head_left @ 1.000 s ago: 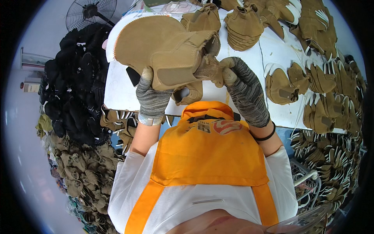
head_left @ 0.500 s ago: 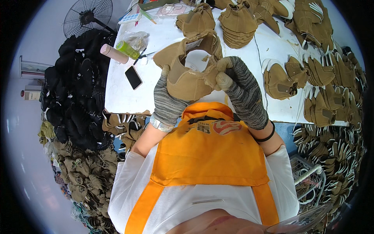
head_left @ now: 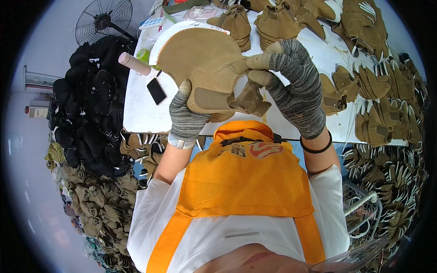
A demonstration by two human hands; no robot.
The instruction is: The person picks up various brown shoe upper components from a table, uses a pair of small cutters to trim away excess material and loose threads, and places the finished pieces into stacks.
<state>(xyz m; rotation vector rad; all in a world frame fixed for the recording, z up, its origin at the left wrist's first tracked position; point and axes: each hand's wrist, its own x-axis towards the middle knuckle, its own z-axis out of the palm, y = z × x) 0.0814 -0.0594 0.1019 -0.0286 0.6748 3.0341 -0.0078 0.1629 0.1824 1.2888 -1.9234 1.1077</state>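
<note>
Between my hands, above the near edge of the table, is a brown shoe upper (head_left: 200,57) with a white lining along its curved far edge. My left hand (head_left: 187,113), in a grey knit glove, grips its lower left side with the thumb on top. My right hand (head_left: 291,79), gloved alike, pinches the upper's right edge between thumb and fingers. A darker elastic-looking panel and a frayed flap show on the side nearest me.
Stacked brown uppers (head_left: 276,25) stand at the table's (head_left: 136,109) far side, with more along its right. A phone (head_left: 156,91) and a pink bottle (head_left: 134,63) lie at left. Black uppers (head_left: 91,104) are heaped beside the table, near a fan (head_left: 103,21).
The shoe upper has been turned over, from its opening facing up to its outer side and white-edged front showing. My right hand has moved slightly up and right.
</note>
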